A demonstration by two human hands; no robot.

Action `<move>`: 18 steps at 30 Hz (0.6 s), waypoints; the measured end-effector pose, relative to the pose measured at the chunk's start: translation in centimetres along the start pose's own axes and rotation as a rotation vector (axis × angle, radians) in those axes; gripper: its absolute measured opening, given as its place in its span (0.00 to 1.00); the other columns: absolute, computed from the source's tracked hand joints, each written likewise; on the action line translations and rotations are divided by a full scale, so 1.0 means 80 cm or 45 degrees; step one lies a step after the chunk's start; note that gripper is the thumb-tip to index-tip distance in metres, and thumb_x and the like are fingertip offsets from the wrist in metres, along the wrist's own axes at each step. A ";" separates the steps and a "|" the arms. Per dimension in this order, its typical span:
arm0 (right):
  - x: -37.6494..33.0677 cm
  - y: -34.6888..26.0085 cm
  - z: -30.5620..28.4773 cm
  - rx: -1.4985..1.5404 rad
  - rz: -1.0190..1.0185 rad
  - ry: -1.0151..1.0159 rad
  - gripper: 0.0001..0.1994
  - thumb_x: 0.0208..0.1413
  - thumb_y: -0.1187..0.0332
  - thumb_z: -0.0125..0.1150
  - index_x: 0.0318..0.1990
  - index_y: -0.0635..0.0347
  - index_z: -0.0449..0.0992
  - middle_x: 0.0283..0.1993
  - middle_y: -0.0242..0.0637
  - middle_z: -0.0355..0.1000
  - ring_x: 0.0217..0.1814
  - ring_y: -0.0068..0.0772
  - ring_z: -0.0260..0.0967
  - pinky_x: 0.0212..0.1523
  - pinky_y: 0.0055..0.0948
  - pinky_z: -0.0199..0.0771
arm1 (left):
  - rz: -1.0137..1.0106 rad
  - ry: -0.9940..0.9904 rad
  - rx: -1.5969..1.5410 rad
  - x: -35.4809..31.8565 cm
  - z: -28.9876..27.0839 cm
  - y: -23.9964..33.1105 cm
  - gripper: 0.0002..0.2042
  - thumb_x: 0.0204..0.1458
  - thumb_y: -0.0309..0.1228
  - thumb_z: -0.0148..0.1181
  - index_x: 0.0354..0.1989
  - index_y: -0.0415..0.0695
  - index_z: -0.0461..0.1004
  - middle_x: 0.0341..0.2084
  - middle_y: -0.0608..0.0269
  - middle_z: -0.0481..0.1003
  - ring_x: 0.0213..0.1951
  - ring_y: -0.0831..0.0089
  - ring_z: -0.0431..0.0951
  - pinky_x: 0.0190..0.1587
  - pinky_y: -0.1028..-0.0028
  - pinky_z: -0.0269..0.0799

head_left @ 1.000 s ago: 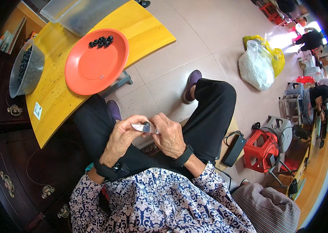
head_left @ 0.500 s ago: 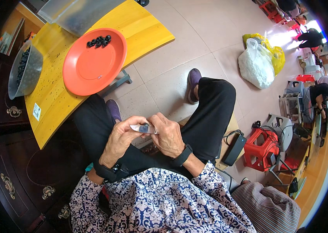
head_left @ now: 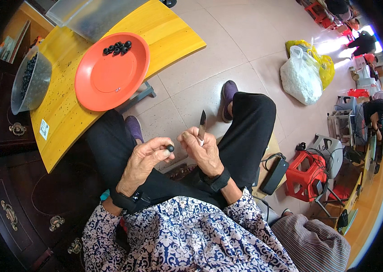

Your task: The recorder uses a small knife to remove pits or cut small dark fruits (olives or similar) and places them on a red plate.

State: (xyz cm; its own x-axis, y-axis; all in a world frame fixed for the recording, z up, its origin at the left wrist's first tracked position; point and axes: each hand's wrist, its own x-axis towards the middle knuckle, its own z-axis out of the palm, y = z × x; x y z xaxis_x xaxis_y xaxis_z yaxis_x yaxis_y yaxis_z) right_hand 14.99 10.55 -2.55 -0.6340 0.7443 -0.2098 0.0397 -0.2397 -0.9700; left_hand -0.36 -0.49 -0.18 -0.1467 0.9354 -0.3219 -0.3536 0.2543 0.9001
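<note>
Between the thumb and fingers of my left hand (head_left: pixel 145 159) is a small round black piece (head_left: pixel 170 148), like those in the plate. My right hand (head_left: pixel 203 153) grips a small knife (head_left: pixel 202 124) by its pale handle, with the dark blade pointing up and away from me. The two hands are apart, above my lap. An orange-red plate (head_left: pixel 105 98) rests on the yellow board to the left, with several shiny black round pieces (head_left: pixel 117 48) grouped at its far side. A tiny pale bit lies near the plate's middle.
The yellow board (head_left: pixel 164 27) also bears a clear bowl (head_left: pixel 43 84) of black pieces and a clear bin (head_left: pixel 92 20). Dark wooden drawers (head_left: pixel 19 199) stand at my left. To the right are filled plastic bags (head_left: pixel 301 79), a red stool (head_left: pixel 303 179) and a black box (head_left: pixel 274 176) with a cable.
My right hand has drawn the knife away from my left hand and swung its blade upward. The small black piece in my left fingers now shows plainly.
</note>
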 end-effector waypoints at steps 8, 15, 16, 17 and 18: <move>-0.011 -0.011 0.021 0.261 -0.010 -0.098 0.09 0.57 0.67 0.60 0.32 0.63 0.72 0.27 0.31 0.72 0.25 0.16 0.65 0.25 0.16 0.63 | 0.035 0.013 0.110 0.008 0.005 0.003 0.12 0.57 0.29 0.53 0.46 0.36 0.71 0.30 0.65 0.74 0.35 0.80 0.73 0.42 0.80 0.68; -0.006 -0.006 0.015 0.407 0.254 -0.201 0.09 0.58 0.65 0.59 0.33 0.62 0.73 0.23 0.27 0.70 0.18 0.11 0.57 0.16 0.15 0.55 | 0.035 0.074 0.100 0.001 0.002 0.008 0.11 0.57 0.29 0.52 0.45 0.37 0.71 0.30 0.67 0.74 0.35 0.81 0.72 0.42 0.80 0.68; -0.006 -0.002 0.021 0.385 0.309 -0.145 0.08 0.58 0.65 0.58 0.34 0.61 0.73 0.22 0.25 0.68 0.17 0.12 0.56 0.15 0.16 0.53 | 0.027 0.090 0.128 -0.005 0.003 0.014 0.11 0.57 0.29 0.52 0.45 0.37 0.71 0.30 0.67 0.74 0.35 0.81 0.73 0.42 0.80 0.68; -0.004 0.001 0.025 0.364 0.350 -0.100 0.08 0.58 0.65 0.58 0.35 0.60 0.73 0.21 0.24 0.66 0.15 0.12 0.54 0.14 0.17 0.52 | 0.031 0.114 0.164 -0.011 0.003 0.024 0.11 0.57 0.29 0.52 0.44 0.37 0.71 0.31 0.67 0.74 0.36 0.81 0.73 0.43 0.79 0.68; -0.006 0.010 0.025 0.297 0.399 -0.053 0.08 0.58 0.65 0.56 0.35 0.59 0.74 0.21 0.21 0.63 0.17 0.12 0.56 0.16 0.16 0.54 | 0.062 0.096 0.169 -0.014 -0.005 0.026 0.11 0.57 0.27 0.53 0.46 0.36 0.72 0.32 0.66 0.75 0.37 0.82 0.75 0.42 0.80 0.70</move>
State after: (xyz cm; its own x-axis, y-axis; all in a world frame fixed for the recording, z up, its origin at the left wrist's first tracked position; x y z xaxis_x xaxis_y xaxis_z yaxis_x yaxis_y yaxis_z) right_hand 13.80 8.73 -3.01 -0.6497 0.5879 -0.4819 0.0629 -0.5902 -0.8048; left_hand -1.30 -1.13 1.94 -0.2310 0.9276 -0.2936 -0.2198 0.2442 0.9445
